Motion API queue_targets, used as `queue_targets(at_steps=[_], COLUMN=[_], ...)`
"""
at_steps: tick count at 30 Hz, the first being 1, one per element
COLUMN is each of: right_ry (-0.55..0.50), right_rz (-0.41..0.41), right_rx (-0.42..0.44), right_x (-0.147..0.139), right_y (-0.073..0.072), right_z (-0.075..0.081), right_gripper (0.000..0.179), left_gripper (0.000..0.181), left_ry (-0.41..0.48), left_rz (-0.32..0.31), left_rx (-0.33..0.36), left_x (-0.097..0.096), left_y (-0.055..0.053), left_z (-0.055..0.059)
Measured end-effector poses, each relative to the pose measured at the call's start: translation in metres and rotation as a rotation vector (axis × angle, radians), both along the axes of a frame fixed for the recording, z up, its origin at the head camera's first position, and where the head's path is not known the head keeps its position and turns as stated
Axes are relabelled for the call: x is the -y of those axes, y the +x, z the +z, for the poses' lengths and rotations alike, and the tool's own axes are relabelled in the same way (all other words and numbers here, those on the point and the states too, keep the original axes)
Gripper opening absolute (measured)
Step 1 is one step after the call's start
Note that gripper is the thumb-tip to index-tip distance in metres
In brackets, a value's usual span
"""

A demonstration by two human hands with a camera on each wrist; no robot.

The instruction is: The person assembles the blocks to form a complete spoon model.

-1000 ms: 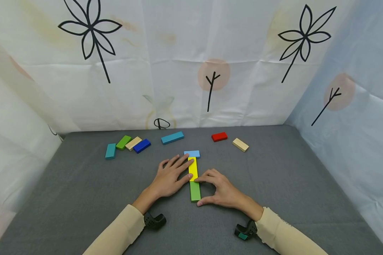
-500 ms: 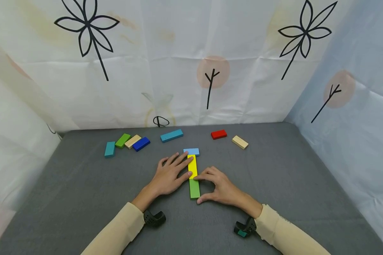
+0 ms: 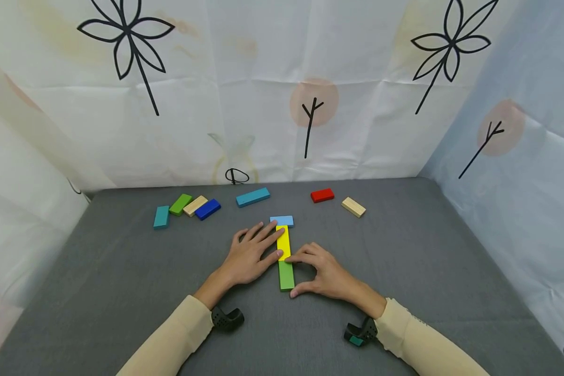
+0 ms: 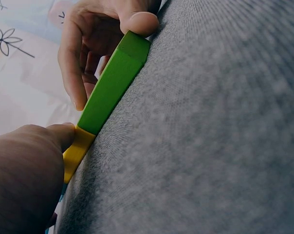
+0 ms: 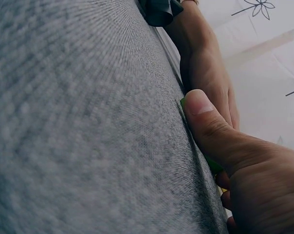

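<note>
Three wooden blocks lie end to end in mid-table in the head view: a light blue block [image 3: 282,220] set crosswise, a yellow block [image 3: 283,243] and a light green block [image 3: 286,277] nearest me. My left hand [image 3: 248,257] lies spread from the left, its straight fingertips on the yellow block and by the light blue one. From the right, my right hand [image 3: 326,274] holds the green block lengthwise, thumb at its near end and index finger by the joint with the yellow one. In the right wrist view, my right thumb [image 5: 205,114] hides most of the green block.
Behind on the left lie a teal block [image 3: 161,217], a green block [image 3: 180,204], a natural wood block [image 3: 195,206] and a dark blue block [image 3: 208,209]. A longer blue block [image 3: 253,197], a red block [image 3: 322,195] and another natural block [image 3: 353,207] lie farther right. Patterned cloth [image 3: 263,104] hangs behind.
The whole head view has shifted slightly, so the scene sits a little higher in the frame. Both hands and the row of blocks keep their places relative to each other.
</note>
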State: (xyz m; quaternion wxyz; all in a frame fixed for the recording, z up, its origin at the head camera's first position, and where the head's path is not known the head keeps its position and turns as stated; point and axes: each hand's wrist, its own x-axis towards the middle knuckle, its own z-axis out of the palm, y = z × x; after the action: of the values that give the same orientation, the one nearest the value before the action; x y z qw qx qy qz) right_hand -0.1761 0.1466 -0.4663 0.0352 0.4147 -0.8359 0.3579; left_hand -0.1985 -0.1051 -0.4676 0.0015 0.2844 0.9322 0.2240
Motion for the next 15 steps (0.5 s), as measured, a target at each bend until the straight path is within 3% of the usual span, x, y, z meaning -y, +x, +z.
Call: queue_targets(at_steps=[8,12,15], right_ry=[-0.013,-0.040,-0.073], right_rz=[0.009,-0.077,-0.200], right_rx=[0.094,0.059,-0.013], right_x=[-0.008,-0.022,-0.039], right_y=[-0.003,-0.015,-0.028], right_z=[0.010,0.017,0.018], right_gripper=[0.066,0.057,0.049], left_gripper=[0.060,0.064,0.069], left_ry=[-0.005,-0.010,-0.023], left_rz=[-0.001,0.011,0.016], left_rx=[0.022,0.026,0.032], left_x=[0.001,0.000,0.000], left_y=[0.001,0.000,-0.001], left_z=[-0.001,-0.001,-0.001])
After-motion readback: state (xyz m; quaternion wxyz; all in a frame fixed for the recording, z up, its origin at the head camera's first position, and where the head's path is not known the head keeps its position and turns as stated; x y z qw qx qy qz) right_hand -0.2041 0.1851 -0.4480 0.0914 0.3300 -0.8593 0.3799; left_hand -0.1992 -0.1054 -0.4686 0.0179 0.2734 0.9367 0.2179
